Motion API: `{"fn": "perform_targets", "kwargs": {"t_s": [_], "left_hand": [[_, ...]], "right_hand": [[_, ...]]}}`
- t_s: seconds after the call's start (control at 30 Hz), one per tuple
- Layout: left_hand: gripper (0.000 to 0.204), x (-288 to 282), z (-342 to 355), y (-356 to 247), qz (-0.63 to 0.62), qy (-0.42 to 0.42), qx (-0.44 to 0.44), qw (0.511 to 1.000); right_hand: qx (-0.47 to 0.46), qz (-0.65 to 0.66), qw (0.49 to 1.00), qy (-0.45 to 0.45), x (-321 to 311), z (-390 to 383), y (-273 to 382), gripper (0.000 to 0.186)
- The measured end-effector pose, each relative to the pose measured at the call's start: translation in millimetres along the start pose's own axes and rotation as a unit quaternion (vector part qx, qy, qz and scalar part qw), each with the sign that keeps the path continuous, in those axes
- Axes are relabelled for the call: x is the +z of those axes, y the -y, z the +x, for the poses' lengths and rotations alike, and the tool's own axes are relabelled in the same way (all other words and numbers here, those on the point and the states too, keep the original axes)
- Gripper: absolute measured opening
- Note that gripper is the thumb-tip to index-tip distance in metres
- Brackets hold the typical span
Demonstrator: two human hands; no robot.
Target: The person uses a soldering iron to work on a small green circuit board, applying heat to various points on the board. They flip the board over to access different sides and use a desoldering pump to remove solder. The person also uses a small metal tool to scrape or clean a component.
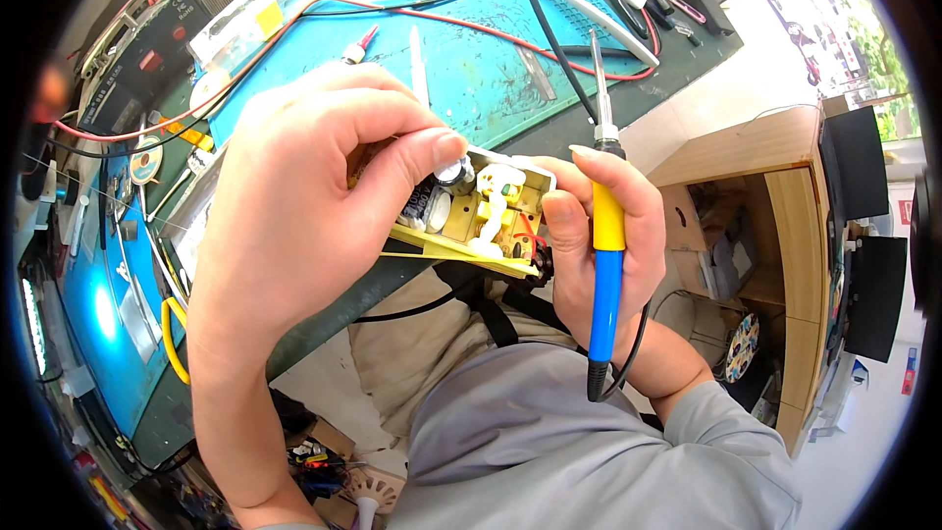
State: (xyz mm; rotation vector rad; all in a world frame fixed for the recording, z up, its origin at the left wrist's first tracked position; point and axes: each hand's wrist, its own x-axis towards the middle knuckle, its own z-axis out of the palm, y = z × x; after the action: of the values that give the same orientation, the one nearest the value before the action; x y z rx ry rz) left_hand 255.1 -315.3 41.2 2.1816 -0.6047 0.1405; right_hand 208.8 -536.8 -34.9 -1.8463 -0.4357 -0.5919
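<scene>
Yellow circuit board (452, 233) in its open metal case (535, 175) is sitting on the wearer's side of the blue mat (471, 69), between both hands. Probably light, stiff, fragile parts; case rims are looking safest to hold. Left hand (304, 177) is curling over one end, fingertips partly hidden, grip can't tell. Right hand (643, 255) is clasping the soldering iron (607, 221), thumb lying beside the other end.

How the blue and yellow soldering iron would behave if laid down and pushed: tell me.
The soldering iron should stay stiff, given its straight handle and metal shaft. It may roll, since the handle looks round. The black cable at its lower end looks flexible and might drag or twist it.
</scene>
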Motion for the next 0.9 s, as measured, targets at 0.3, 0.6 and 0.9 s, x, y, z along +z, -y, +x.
{"fn": "perform_targets", "kwargs": {"t_s": [0.3, 0.6, 0.9], "left_hand": [[0.011, 2.6, -2.1, 0.4, 0.012, -0.022, 0.023, 0.999], [0.008, 4.9, -6.5, 3.3, 0.021, -0.041, 0.04, 0.998], [0.007, 6.5, -11.2, 3.0, 0.029, -0.055, 0.05, 0.997]], "right_hand": [[-0.035, -0.033, 0.999, -0.001, -1.3, 2.1, -0.8, 0.033], [-0.04, -0.005, 0.999, 0.013, -0.7, 3.3, 0.7, 0.031], [-0.029, -0.011, 0.999, 0.012, -0.4, 0.0, 1.1, 0.033]]}}
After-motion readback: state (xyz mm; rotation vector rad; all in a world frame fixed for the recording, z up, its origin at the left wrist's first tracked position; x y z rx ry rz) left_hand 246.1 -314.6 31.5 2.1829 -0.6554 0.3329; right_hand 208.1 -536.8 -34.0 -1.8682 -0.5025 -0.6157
